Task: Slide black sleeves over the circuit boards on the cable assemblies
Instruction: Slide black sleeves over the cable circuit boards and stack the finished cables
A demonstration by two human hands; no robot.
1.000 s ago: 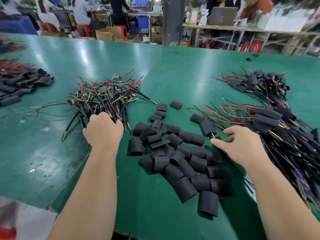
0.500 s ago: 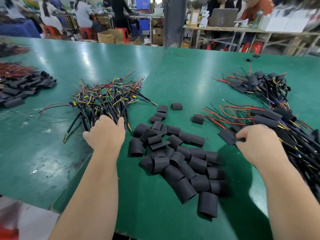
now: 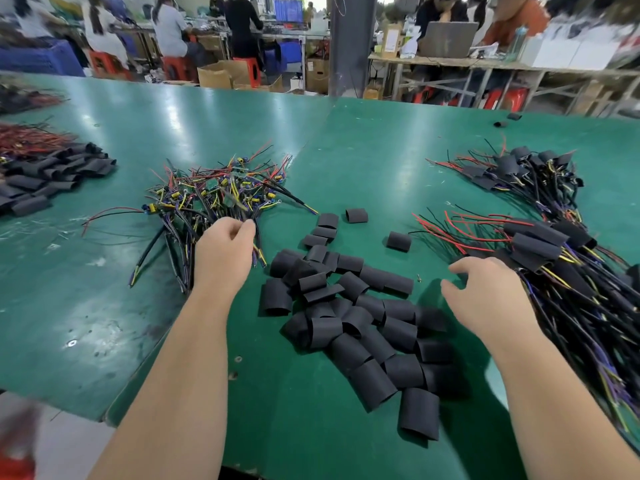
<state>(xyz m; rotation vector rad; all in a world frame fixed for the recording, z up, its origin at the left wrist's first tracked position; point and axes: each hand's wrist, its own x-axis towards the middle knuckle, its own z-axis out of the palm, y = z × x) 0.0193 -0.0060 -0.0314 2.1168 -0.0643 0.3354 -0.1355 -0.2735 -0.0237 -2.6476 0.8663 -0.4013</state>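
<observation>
A heap of unsleeved cable assemblies (image 3: 221, 195) with small circuit boards and coloured wires lies left of centre on the green table (image 3: 363, 150). My left hand (image 3: 225, 252) sits at the heap's near edge, its fingers and thumb curled round cables there. Loose black sleeves (image 3: 353, 313) are piled in the middle. On the right lies a pile of sleeved assemblies (image 3: 554, 258). My right hand (image 3: 485, 299) hovers between the sleeves and that pile, fingers spread and holding nothing.
A second pile of sleeved assemblies (image 3: 526, 171) lies further back on the right. More black sleeves (image 3: 52, 174) and red wires (image 3: 27, 140) lie at the far left. The table's near edge (image 3: 110, 417) runs at the lower left. People work at benches behind.
My right hand carried a sleeved assembly to the right pile, let it go, and now hangs free. My left hand stayed at the bare heap and closed on cables.
</observation>
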